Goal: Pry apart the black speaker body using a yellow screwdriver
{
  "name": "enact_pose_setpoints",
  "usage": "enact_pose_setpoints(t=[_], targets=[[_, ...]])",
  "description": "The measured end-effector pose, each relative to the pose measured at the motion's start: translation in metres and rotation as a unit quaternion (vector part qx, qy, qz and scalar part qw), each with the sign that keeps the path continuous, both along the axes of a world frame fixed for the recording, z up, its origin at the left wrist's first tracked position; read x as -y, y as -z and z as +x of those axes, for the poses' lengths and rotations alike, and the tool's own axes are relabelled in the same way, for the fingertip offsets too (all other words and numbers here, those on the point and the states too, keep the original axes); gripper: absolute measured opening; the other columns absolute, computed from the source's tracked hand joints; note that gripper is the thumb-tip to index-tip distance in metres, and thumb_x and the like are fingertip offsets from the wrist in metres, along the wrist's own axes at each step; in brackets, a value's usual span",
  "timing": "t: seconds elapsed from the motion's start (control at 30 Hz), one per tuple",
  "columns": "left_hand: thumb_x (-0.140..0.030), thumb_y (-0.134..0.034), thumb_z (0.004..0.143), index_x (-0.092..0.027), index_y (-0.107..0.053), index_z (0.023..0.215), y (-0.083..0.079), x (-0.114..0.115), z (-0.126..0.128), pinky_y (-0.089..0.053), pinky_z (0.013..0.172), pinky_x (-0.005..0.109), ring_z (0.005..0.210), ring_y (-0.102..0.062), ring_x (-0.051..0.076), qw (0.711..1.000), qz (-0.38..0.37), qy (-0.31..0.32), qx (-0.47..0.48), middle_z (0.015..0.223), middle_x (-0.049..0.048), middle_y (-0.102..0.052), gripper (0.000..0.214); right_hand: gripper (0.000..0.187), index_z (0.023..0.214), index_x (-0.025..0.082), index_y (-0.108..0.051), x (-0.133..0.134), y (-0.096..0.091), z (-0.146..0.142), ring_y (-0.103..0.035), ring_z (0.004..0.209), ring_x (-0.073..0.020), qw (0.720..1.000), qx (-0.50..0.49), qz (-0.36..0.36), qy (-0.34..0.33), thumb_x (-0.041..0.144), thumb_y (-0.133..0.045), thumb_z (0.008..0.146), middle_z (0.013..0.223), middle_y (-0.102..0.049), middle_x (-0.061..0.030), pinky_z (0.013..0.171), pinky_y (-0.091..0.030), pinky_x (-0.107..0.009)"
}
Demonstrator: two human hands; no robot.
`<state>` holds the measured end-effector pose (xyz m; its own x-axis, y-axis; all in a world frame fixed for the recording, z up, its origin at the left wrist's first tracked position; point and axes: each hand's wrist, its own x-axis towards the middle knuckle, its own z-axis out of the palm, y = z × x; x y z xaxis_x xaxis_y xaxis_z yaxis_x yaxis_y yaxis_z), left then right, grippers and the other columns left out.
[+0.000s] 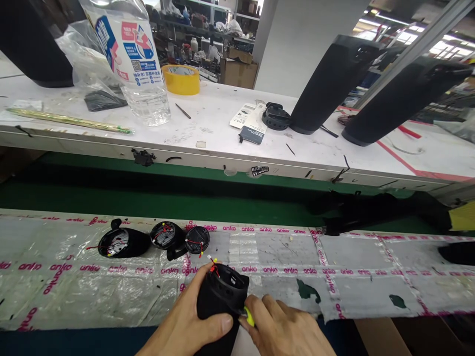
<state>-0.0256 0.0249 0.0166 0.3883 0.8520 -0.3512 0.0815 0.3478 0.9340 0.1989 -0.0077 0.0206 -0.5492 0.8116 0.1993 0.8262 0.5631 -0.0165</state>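
Note:
My left hand (195, 316) is wrapped round a black fabric-covered speaker body (218, 299), held tilted with its open end up. Red and yellow wires (214, 267) stick out at the rim of that end. In the fingers of my right hand (282, 324) is a small tool with a yellow-green handle (249, 316), pressed against the speaker's side just below the rim. The tool's tip is hidden. Beyond my hands lie a black speaker part (135, 243) with its open end showing, another black part (163, 235) and a round black cap (197, 240) with red wires.
The padded surface (282, 252) is covered with plastic and pink-printed tape. Above it runs a white shelf (211, 133) with a water bottle (137, 64), yellow tape roll (181, 80), a card (252, 136) and tall black speakers (326, 84). Black cloth (371, 210) lies at the right.

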Motion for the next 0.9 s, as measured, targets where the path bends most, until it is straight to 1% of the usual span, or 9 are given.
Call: enact_pose_setpoints(t=[0.13,0.27,0.33,0.47,0.6,0.7,0.77,0.83,0.9], targets=[[-0.055,-0.079,0.074,-0.025,-0.043,0.146,-0.001,0.000,0.001,-0.037,0.119,0.054,0.137,-0.052,0.038,1.000,0.004,0.011,-0.010,0.147,0.0107,-0.060,0.085,0.006,0.104,0.024,-0.046,0.002,0.001,0.002,-0.062,0.045,-0.0145,1.000,0.018,0.001,-0.001,0.022,-0.040,0.103,0.068,-0.058,0.0053,0.035,-0.031,-0.029],[-0.053,-0.081,0.071,-0.026,-0.042,0.147,0.001,0.003,0.001,-0.033,0.121,0.054,0.142,-0.047,0.039,0.999,-0.014,-0.012,-0.044,0.150,0.0093,-0.058,0.090,0.003,0.102,0.023,-0.045,0.004,0.000,0.001,-0.060,0.042,-0.0149,0.999,0.038,0.004,-0.005,0.021,-0.045,0.100,0.066,-0.057,0.0054,0.035,-0.024,-0.030],[-0.053,-0.081,0.069,-0.025,-0.043,0.148,0.003,0.006,0.002,-0.034,0.121,0.054,0.143,-0.046,0.040,0.998,-0.014,-0.021,-0.066,0.150,0.0099,-0.058,0.092,0.008,0.099,0.024,-0.043,0.004,0.000,0.000,-0.058,0.040,-0.0155,0.998,0.055,-0.011,-0.005,0.021,-0.050,0.097,0.065,-0.057,0.0054,0.035,-0.018,-0.032],[-0.049,-0.080,0.068,-0.021,-0.042,0.152,0.004,0.013,0.006,-0.043,0.115,0.054,0.134,-0.056,0.042,0.993,-0.001,-0.023,-0.114,0.141,0.0137,-0.065,0.096,0.023,0.094,0.025,-0.039,0.005,0.002,-0.001,-0.056,0.034,-0.0190,0.995,0.098,-0.013,-0.011,0.025,-0.062,0.091,0.062,-0.057,0.0046,0.041,-0.003,-0.037],[-0.046,-0.078,0.065,-0.022,-0.042,0.152,-0.002,0.017,0.013,-0.043,0.114,0.057,0.133,-0.055,0.043,0.984,0.001,-0.044,-0.171,0.138,0.0146,-0.066,0.097,0.035,0.091,0.025,-0.039,0.005,0.001,-0.004,-0.054,0.032,-0.0202,0.992,0.124,0.006,-0.004,0.027,-0.073,0.081,0.057,-0.057,0.0040,0.045,0.002,-0.039],[-0.045,-0.076,0.066,-0.021,-0.042,0.151,-0.003,0.018,0.017,-0.039,0.114,0.061,0.133,-0.053,0.044,0.979,0.000,-0.054,-0.197,0.139,0.0159,-0.064,0.095,0.037,0.089,0.024,-0.042,0.003,-0.002,-0.009,-0.053,0.032,-0.0206,0.991,0.130,0.008,0.002,0.022,-0.075,0.073,0.056,-0.057,0.0028,0.046,0.002,-0.040],[-0.044,-0.075,0.067,-0.021,-0.042,0.149,-0.001,0.017,0.018,-0.037,0.115,0.060,0.133,-0.053,0.043,0.981,-0.002,-0.061,-0.184,0.139,0.0157,-0.064,0.092,0.035,0.090,0.023,-0.045,0.000,-0.002,-0.010,-0.054,0.033,-0.0207,0.991,0.131,-0.005,0.005,0.017,-0.074,0.071,0.057,-0.059,0.0020,0.044,0.000,-0.039],[-0.046,-0.076,0.068,-0.021,-0.043,0.147,0.004,0.014,0.015,-0.036,0.117,0.056,0.133,-0.054,0.041,0.989,-0.016,-0.063,-0.130,0.139,0.0142,-0.065,0.089,0.032,0.090,0.024,-0.045,-0.003,0.000,-0.009,-0.058,0.038,-0.0208,0.995,0.090,-0.038,0.000,0.015,-0.071,0.075,0.062,-0.063,0.0019,0.041,-0.007,-0.038],[-0.050,-0.078,0.070,-0.022,-0.044,0.145,0.009,0.011,0.011,-0.037,0.117,0.052,0.133,-0.055,0.038,0.997,-0.033,-0.051,-0.055,0.139,0.0123,-0.066,0.088,0.024,0.095,0.025,-0.045,-0.005,0.003,-0.003,-0.065,0.046,-0.0201,0.995,-0.012,-0.101,0.004,0.016,-0.066,0.087,0.068,-0.067,0.0041,0.041,-0.019,-0.035]])
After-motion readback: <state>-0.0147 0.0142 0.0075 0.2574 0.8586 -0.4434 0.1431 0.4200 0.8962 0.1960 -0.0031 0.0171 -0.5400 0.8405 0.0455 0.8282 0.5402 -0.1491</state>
